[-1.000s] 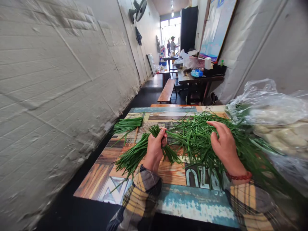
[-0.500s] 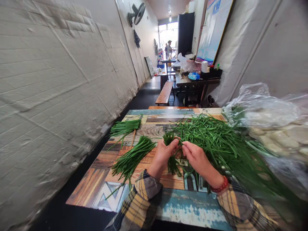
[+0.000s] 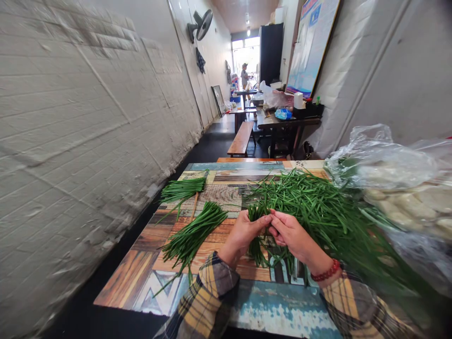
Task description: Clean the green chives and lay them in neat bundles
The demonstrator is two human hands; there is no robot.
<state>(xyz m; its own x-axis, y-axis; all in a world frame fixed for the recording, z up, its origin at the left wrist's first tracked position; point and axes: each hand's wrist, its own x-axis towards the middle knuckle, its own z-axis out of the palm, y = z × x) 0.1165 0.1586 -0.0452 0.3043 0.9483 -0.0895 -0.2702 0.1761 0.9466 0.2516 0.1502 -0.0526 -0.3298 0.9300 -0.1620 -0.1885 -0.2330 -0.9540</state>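
Observation:
My left hand [image 3: 247, 231] is closed around a small upright bunch of chives [image 3: 257, 252], its leaves showing above and below the fingers. The fingertips of my right hand [image 3: 290, 234] are pinched together at the left thumb tip, on the edge of this bunch; the chives between them are mostly hidden. To the left lie two neat bundles of chives, a nearer one [image 3: 196, 235] and a farther one [image 3: 183, 189]. Just beyond my right hand spreads a loose heap of chives [image 3: 310, 200].
The patterned table [image 3: 123, 278] carries everything. At its right side stand clear plastic bags [image 3: 391, 162] with pale contents. A bench [image 3: 242, 137] and a dark table [image 3: 271, 123] are farther back. A wall [image 3: 88, 141] runs along the left. A person [image 3: 244, 75] stands near the doorway.
Both hands have shifted slightly right and down with the bunch. My right fingertips have come up against the left thumb. The distant person has moved a little left.

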